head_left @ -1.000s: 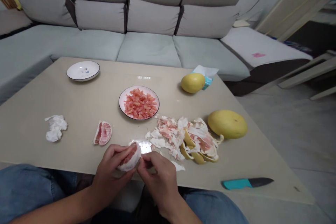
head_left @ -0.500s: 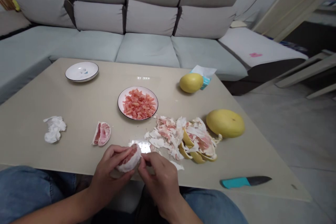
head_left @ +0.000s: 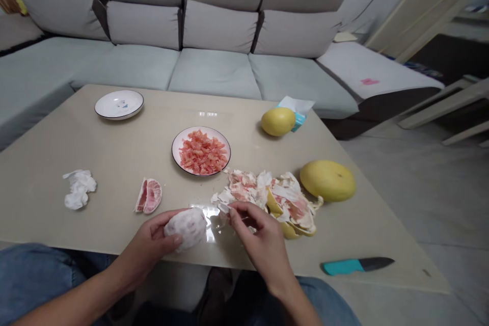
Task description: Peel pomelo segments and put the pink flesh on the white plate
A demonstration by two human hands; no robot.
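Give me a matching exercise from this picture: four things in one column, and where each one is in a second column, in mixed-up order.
Things:
1. Peeled pomelo
2. Teal-handled knife
3. Crumpled tissue
4. Small yellow pomelo

Places:
A. Beside the tissue packet
B. In the left hand
C. Left of the cut pomelo wedge
D. Near the table's front right edge

Pairs: 1-B, 2-D, 3-C, 4-A

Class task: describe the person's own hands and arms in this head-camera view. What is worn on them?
The left hand and right hand are bare: no gloves, rings or watch show, and the forearms have no sleeves. Blue denim jeans cover the legs below.
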